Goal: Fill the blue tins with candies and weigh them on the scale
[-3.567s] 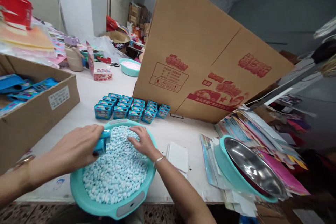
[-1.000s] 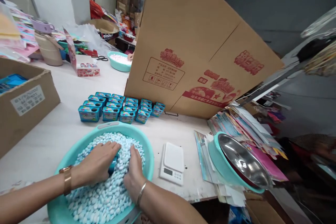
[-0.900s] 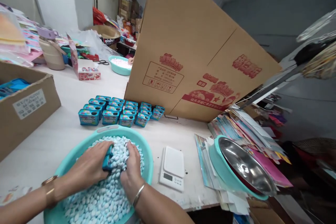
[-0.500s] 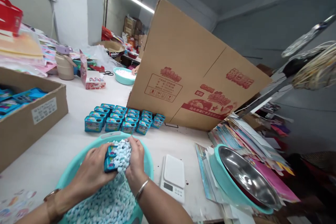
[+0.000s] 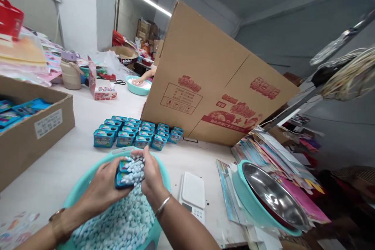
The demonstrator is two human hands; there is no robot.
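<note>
My left hand (image 5: 101, 183) is closed around small blue candy tins (image 5: 120, 179), at least two side by side, held tilted over a turquoise basin (image 5: 164, 170). Cupped against their right side, my right hand (image 5: 152, 175) holds a heap of pale blue and white candies (image 5: 135, 170) that covers the tins' openings. More loose candies (image 5: 117, 222) fill the basin below both hands. Just behind the basin, several blue tins (image 5: 126, 139) stand in rows on the white table. How full the held tins are is hidden by the heap.
A white digital scale (image 5: 192, 192) lies right of the basin. At left stands a carton (image 5: 58, 125) with blue packs. A large cardboard box (image 5: 216, 86) leans behind the rows. Steel and turquoise bowls (image 5: 272, 191) sit at right. Another person's hand (image 5: 140, 80) reaches into a farther basin.
My right hand has tilted and its fingers have moved left over the top of the candy heap, which looks smaller. The co-worker's hand has reached farther into the far basin.
</note>
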